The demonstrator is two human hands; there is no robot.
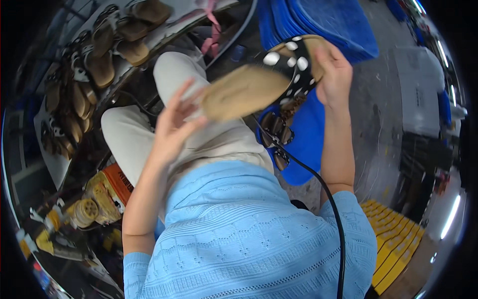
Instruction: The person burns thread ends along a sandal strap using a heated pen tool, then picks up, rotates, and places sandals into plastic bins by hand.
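Note:
A sandal with a tan footbed and a wide black strap with white dots hangs in the air over my lap. My right hand grips it at the end by the strap, thumb on the footbed. By the opposite, rounded end is my left hand, blurred, its fingers spread apart; whether it touches the sole is hard to tell. Below the held sandal, dark sandals lie in a blue plastic bin at my right side.
Rows of similar sandals fill a bench at the left. Stacked blue bins stand ahead on the floor. A black cable runs across my right side. A yellow slatted piece is at lower right, a yellowish container at lower left.

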